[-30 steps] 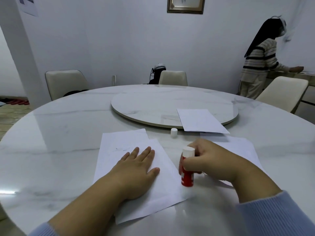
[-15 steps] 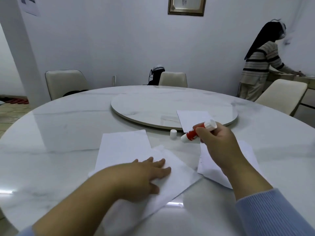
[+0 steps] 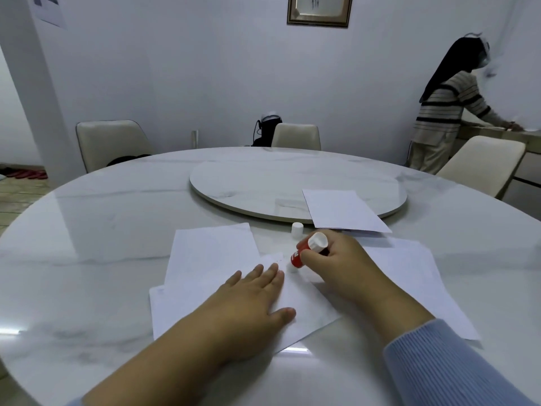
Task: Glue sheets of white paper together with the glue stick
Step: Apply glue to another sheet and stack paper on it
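A: What lies nearest on the round white marble table [image 3: 87, 259]?

B: The left hand [image 3: 248, 303], flat and palm down with fingers spread, presses on a white paper sheet [image 3: 304, 297] turned at an angle. Just right of that hand, the right hand [image 3: 342, 268] is closed around a red glue stick with a white end [image 3: 304, 253]. The stick is tilted, its lower tip touching that same sheet near the left hand's fingertips.

A: And the other paper?

B: A second white sheet [image 3: 210, 250] lies partly under the angled one, reaching out beyond the left hand. A third white sheet [image 3: 415, 276] lies right of the right hand, under its wrist.

A: Further out?

B: A small white cap [image 3: 296, 229] stands upright just beyond the glue stick. Beyond the cap sits a round marble turntable [image 3: 263, 183], and a fourth white sheet [image 3: 342, 209] overhangs its near edge. Past the table stand cream chairs [image 3: 295, 136], and a person in a striped sweater [image 3: 445, 109] is at the far right.
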The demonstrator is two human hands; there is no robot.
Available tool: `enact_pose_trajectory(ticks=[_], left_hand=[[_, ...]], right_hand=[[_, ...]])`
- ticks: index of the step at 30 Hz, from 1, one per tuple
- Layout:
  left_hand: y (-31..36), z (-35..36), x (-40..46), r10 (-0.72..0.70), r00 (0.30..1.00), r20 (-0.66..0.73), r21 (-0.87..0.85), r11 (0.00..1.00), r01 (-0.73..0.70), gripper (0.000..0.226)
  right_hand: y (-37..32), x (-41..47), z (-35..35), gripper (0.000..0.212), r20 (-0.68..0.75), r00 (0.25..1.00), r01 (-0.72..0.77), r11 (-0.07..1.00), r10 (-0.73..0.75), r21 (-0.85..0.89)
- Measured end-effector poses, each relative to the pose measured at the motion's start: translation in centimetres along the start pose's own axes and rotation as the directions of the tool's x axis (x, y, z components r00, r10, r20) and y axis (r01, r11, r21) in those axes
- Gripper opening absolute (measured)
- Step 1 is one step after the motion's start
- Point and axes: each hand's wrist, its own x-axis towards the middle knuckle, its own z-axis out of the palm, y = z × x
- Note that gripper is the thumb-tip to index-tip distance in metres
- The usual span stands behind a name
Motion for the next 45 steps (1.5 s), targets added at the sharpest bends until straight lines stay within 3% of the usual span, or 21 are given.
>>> enact_pose_trajectory(ticks=[4,9,11,12,14,16,19,23,28,31,35,39,42,45], left_hand=[[-0.1,-0.2,-0.1,-0.011,1.000,0.014,-0.006,1.000,0.011,0.066],[-0.1,-0.3,-0.3,0.005,1.000,0.013,-0.028,1.000,-0.005,0.067],[-0.2,-0.4,-0.4,0.019,1.000,0.011,-0.035,0.999,-0.018,0.067],[-0.3,-0.6,-0.5,0.029,0.999,0.015,-0.037,0.999,-0.028,0.066],[-0.4,-1.0,-0.7,0.062,0.997,0.039,-0.043,0.997,-0.060,0.066],[-0.3,-1.6,-1.2,0.104,0.993,0.057,-0.070,0.993,-0.100,0.065],[0.4,-1.9,-2.0,0.122,0.992,0.044,-0.129,0.985,-0.115,0.063],[1.1,-1.6,-2.2,0.156,0.987,0.034,-0.175,0.974,-0.148,0.063],[1.5,-1.9,-2.3,0.218,0.973,0.074,-0.160,0.966,-0.204,0.064],[1.6,-2.3,-2.4,0.228,0.971,0.066,-0.183,0.960,-0.213,0.065],[1.3,-2.1,-2.1,0.242,0.968,0.070,-0.180,0.957,-0.227,0.066],[0.8,-1.7,-1.9,0.269,0.962,0.049,-0.163,0.952,-0.258,0.067],[0.9,-1.7,-2.0,0.257,0.965,0.059,-0.155,0.957,-0.245,0.066],[0.9,-1.8,-2.1,0.247,0.967,0.057,-0.159,0.959,-0.235,0.065]], right_hand=[[-0.3,-0.2,-1.1,0.030,0.047,0.998,-0.049,0.998,0.051,-0.038],[0.0,-0.8,-2.5,0.028,0.244,0.961,-0.133,0.991,0.131,-0.008],[0.2,-0.4,-3.4,0.018,0.150,0.988,-0.088,0.959,0.049,0.268],[0.1,-0.2,-3.9,0.012,0.067,0.997,-0.063,0.881,0.035,0.469],[0.1,0.0,-4.5,0.019,-0.028,0.998,-0.019,0.636,0.063,0.772],[0.1,0.0,-4.5,0.024,-0.067,0.992,0.004,0.509,0.106,0.861],[-0.4,0.3,-3.3,0.032,-0.097,0.985,-0.014,0.635,0.140,0.772],[-1.1,2.4,-1.0,0.025,-0.067,0.974,-0.138,0.805,0.214,0.577],[-2.0,6.5,1.2,0.027,-0.116,0.975,-0.157,0.958,0.189,0.241],[-1.7,8.7,2.1,0.027,-0.181,0.973,-0.157,0.986,0.146,-0.049],[-0.7,10.0,3.4,0.028,-0.188,0.967,-0.214,0.945,0.170,-0.246],[0.4,9.9,4.0,0.031,-0.197,0.961,-0.240,0.936,0.192,-0.257],[0.6,9.3,3.6,0.055,-0.263,0.956,-0.169,0.977,0.129,-0.132],[-0.3,8.5,-0.2,0.036,-0.375,0.926,-0.030,0.999,0.037,0.025]])
